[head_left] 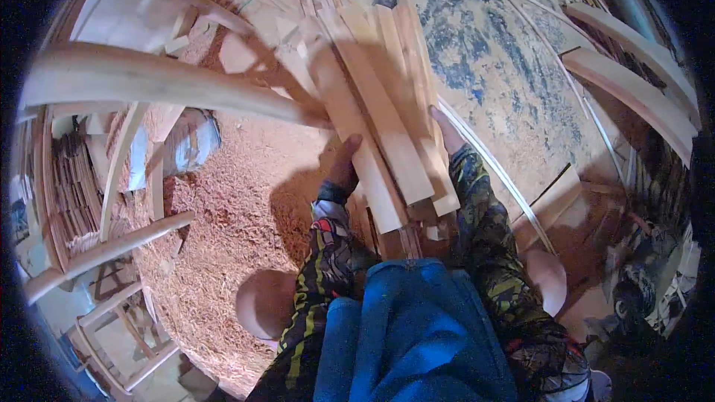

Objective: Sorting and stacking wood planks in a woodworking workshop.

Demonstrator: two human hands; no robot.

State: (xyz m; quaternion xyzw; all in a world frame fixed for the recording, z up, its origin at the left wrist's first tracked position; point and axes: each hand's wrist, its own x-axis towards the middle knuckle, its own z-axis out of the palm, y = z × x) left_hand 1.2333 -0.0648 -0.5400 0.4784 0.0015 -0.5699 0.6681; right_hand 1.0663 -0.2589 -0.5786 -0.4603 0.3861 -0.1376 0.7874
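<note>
A stack of pale wooden boards [383,115] lies lengthwise in front of me, between my arms. My left hand [345,165] grips the stack's left edge, its thumb on the nearest board and its other fingers hidden beneath. Against the right edge, my right hand [445,130] closes on the boards, with most of its fingers out of sight. Several more boards [408,52] fan out at the far right of the stack. The near ends sit just beyond the blue cloth [417,327] over my lap.
Wood shavings [223,193] cover the floor at left. A thick curved wooden piece [171,82] reaches in from the left toward the stack. Curved timbers [633,93] stand at the right. Long thin strips [495,167] lie on the floor, and a wooden frame [123,327] stands lower left.
</note>
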